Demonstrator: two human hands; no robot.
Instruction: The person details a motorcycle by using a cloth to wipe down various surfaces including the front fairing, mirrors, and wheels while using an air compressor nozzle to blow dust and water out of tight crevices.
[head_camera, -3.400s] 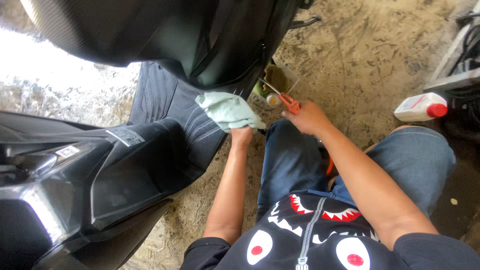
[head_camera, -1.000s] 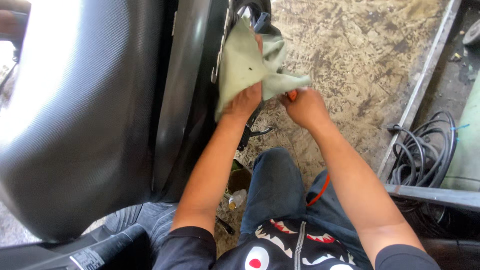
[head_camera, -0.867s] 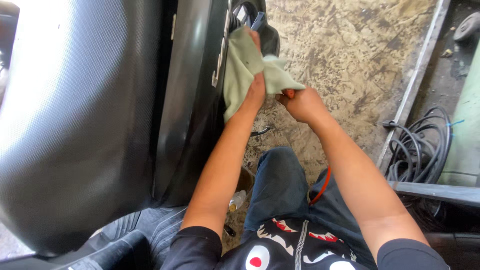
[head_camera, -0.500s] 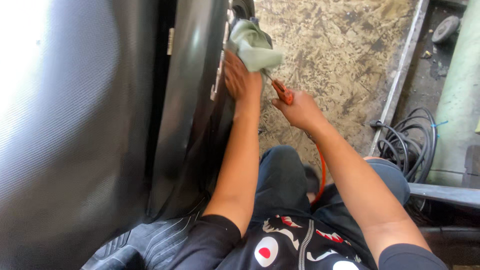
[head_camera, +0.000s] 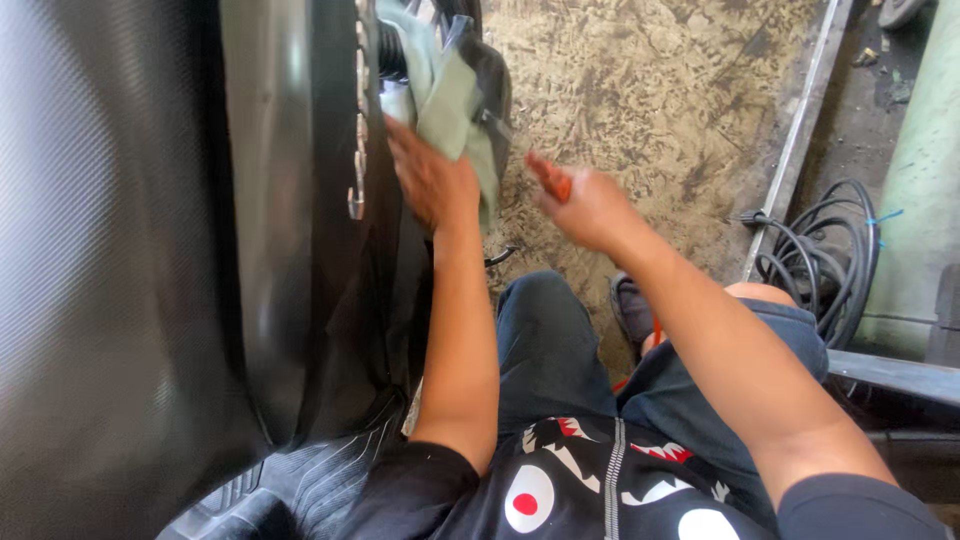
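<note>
Cloth against the scooter's side, tool off to the right

Your left hand (head_camera: 432, 185) pressed the pale green cloth (head_camera: 450, 95) against the black scooter panel (head_camera: 290, 200), fingers closed over its lower edge; the cloth ran upward from it. Your right hand (head_camera: 590, 205), beside and apart, gripped an orange-handled tool (head_camera: 550, 180) angled toward the cloth.

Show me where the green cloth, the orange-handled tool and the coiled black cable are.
green cloth (head_camera: 445, 100), head view, middle of the folded fabric.
orange-handled tool (head_camera: 556, 183), head view, orange grip above the fist.
coiled black cable (head_camera: 835, 260), head view, right side of the loops.
</note>
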